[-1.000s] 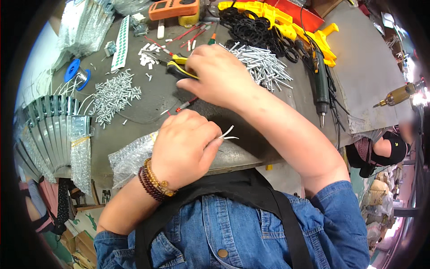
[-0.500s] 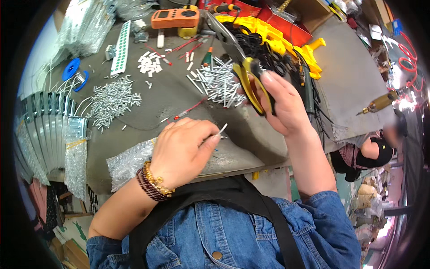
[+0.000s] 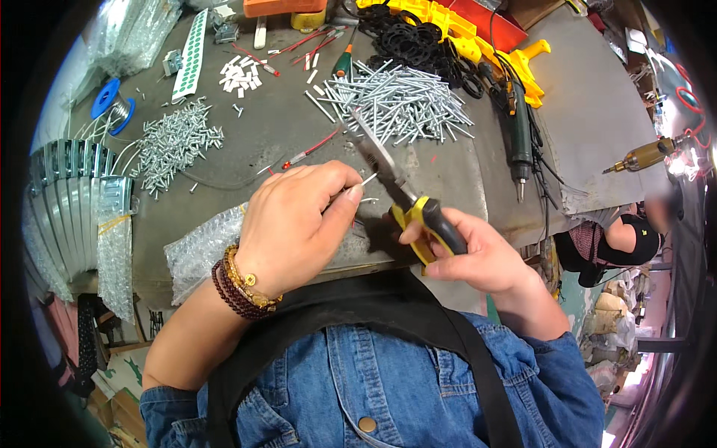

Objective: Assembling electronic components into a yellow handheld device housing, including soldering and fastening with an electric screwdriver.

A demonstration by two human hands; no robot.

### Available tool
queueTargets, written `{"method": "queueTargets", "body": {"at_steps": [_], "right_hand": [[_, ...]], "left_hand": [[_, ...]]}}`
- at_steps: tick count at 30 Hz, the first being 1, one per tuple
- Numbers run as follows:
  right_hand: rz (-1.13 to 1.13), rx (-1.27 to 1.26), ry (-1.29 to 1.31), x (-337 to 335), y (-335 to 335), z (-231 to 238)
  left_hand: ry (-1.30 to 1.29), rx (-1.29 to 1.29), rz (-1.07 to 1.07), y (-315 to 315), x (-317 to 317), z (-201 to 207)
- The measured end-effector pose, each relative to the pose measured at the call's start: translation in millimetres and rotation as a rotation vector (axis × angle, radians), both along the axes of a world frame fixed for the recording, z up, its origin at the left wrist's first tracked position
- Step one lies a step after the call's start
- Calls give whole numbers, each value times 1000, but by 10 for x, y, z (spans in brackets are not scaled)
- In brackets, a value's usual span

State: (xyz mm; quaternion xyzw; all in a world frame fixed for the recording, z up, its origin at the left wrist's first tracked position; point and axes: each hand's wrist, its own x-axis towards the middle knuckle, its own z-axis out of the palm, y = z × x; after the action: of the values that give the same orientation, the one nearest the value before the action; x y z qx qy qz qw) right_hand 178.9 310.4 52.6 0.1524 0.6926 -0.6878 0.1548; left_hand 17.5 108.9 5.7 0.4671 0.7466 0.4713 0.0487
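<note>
My left hand (image 3: 299, 213) is closed in a pinch around a thin white wire (image 3: 369, 180), whose end pokes out past the thumb and forefinger. In my right hand (image 3: 489, 254) is a pair of long-nose pliers (image 3: 426, 216) with yellow and black handles. The pliers' jaws are spread and lie right by the wire's end; whether they touch it I cannot tell. Just beyond my left hand, a red wire (image 3: 325, 142) with a small red piece on it rests on the table. My left palm is turned away and hidden.
Long silver screws (image 3: 407, 101) are heaped beyond the pliers, short screws (image 3: 179, 142) further left. A green power screwdriver (image 3: 520, 142) lies at right, near yellow plastic parts (image 3: 467, 46). Bubble wrap (image 3: 205, 239) lies beside my left wrist; a blue spool (image 3: 112, 108) stands far left.
My right hand has come down toward my left hand, bringing the pliers' jaws to the white wire. My left hand keeps its pinch. The whole view has shifted slightly.
</note>
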Motion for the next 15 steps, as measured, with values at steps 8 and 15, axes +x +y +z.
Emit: {"method": "queueTargets", "body": {"at_steps": [8,15], "right_hand": [[148,610,280,-37,-230,40],[232,708,303,-50,-77,-49]], "left_hand": [[-4,-64,-2,-29,3,29],[30,-44,-22,-33,-12,36]]}}
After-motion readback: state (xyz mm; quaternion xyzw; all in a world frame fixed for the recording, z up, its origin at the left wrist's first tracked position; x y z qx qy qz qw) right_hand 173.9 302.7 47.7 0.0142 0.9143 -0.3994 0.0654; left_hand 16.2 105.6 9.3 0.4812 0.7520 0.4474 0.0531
